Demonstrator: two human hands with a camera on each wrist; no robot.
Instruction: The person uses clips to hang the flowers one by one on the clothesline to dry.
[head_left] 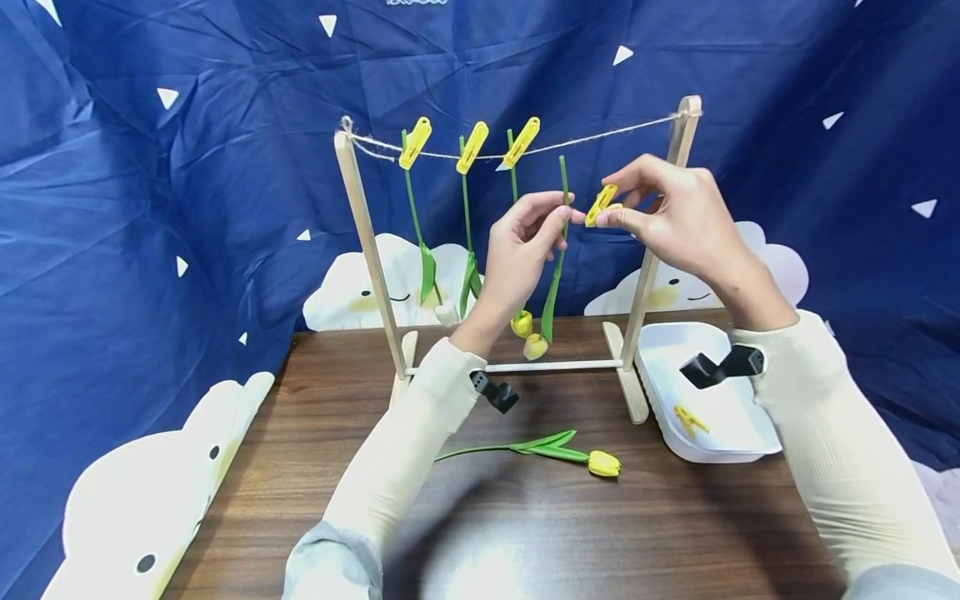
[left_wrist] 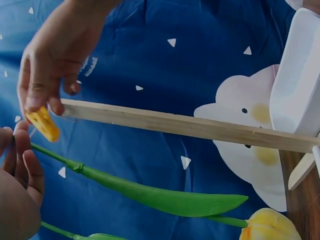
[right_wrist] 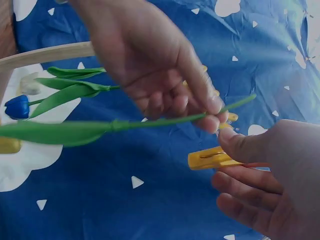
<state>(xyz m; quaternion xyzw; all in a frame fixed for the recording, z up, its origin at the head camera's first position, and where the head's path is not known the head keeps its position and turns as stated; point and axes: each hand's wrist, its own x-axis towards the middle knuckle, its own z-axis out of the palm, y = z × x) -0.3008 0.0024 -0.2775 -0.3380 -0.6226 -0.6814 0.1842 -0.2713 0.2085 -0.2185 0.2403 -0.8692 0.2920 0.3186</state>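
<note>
My left hand (head_left: 521,242) pinches the green stem of a yellow tulip (head_left: 536,346) that hangs head down, its stem end just below the twine (head_left: 600,136). To its right, my right hand (head_left: 686,217) holds a yellow clothespin (head_left: 601,206) between thumb and fingers, close to the stem but apart from it. Three yellow clothespins on the twine, one of them the middle clothespin (head_left: 472,147), hold tulips upside down. Their heads include a white tulip (head_left: 446,313) and a blue tulip (right_wrist: 18,107); my left arm hides the blue one in the head view.
A wooden frame (head_left: 367,242) carries the twine between two posts. Another yellow tulip (head_left: 603,463) lies on the brown table (head_left: 315,450). At right stands a white plastic tub (head_left: 723,454) with a yellow clothespin (head_left: 690,421) inside. Behind hangs a blue cloth (head_left: 247,108).
</note>
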